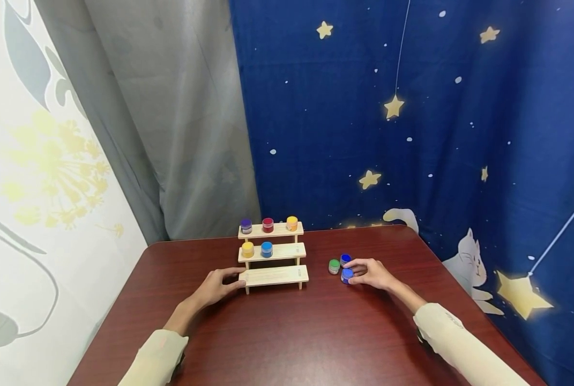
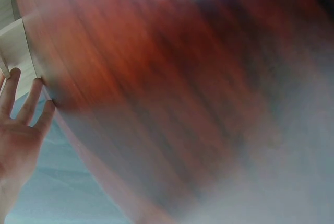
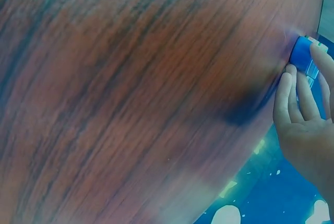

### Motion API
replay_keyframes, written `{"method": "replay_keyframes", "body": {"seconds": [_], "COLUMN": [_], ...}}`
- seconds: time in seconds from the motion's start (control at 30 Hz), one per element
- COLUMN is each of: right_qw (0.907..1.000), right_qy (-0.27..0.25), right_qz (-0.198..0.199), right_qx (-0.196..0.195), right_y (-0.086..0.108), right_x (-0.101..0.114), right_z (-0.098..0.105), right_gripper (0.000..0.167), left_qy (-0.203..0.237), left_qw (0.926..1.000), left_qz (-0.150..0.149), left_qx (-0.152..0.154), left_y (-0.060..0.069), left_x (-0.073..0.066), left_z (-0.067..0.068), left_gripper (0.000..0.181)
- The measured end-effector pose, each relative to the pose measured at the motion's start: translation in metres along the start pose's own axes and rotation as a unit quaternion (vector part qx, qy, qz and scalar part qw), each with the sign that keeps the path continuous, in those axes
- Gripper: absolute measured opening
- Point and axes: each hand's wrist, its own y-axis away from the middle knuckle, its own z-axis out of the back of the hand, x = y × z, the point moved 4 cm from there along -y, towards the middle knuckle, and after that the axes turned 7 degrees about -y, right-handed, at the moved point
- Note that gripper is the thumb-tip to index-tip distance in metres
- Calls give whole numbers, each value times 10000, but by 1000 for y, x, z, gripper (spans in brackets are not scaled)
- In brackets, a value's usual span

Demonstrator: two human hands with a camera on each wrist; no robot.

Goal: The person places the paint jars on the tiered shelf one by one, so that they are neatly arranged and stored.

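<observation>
A small wooden three-step rack (image 1: pixel 274 275) stands on the table. At the left end of its lowest step, my left hand (image 1: pixel 214 287) holds the board between thumb and fingers. On the top step are a purple paint jar (image 1: pixel 246 227), a red one (image 1: pixel 267 225) and an orange-yellow one (image 1: pixel 292 224). The middle step bears a yellow jar (image 1: pixel 247 250) and a light blue jar (image 1: pixel 266 250). To the rack's right, my right hand (image 1: pixel 374 274) pinches a blue paint jar (image 3: pixel 301 54) by its sides. Close to it sit a green jar (image 1: pixel 334 267) and a dark blue jar (image 1: pixel 345 260).
The dark red wooden table (image 1: pixel 287 332) reaches back to a grey curtain (image 1: pixel 195 134) and a blue star-patterned curtain (image 1: pixel 325 134). A pale flowered panel (image 1: pixel 50 187) runs along the left side.
</observation>
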Motion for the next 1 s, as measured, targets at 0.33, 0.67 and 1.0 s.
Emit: {"method": "replay_keyframes", "body": {"seconds": [0.33,0.67,1.0], "right_qw": [9998,9994,9997], "right_qy": [-142,70,157], "right_qz": [-89,-290,-16], "right_qx": [-84,-178,-206], "right_y": [2,3,-1], "right_x": [1,-1,5], "right_z": [1,5,11], "right_gripper": [41,40,42], "left_qy": [28,-4,0], "left_qw": [10000,9999,10000], "left_qz": [34,83,53], "left_qx": [29,66,63], "left_y": [-1,0,-1], "left_x": [-2,0,0], "left_z": [1,0,0], "left_gripper": [45,45,44]}}
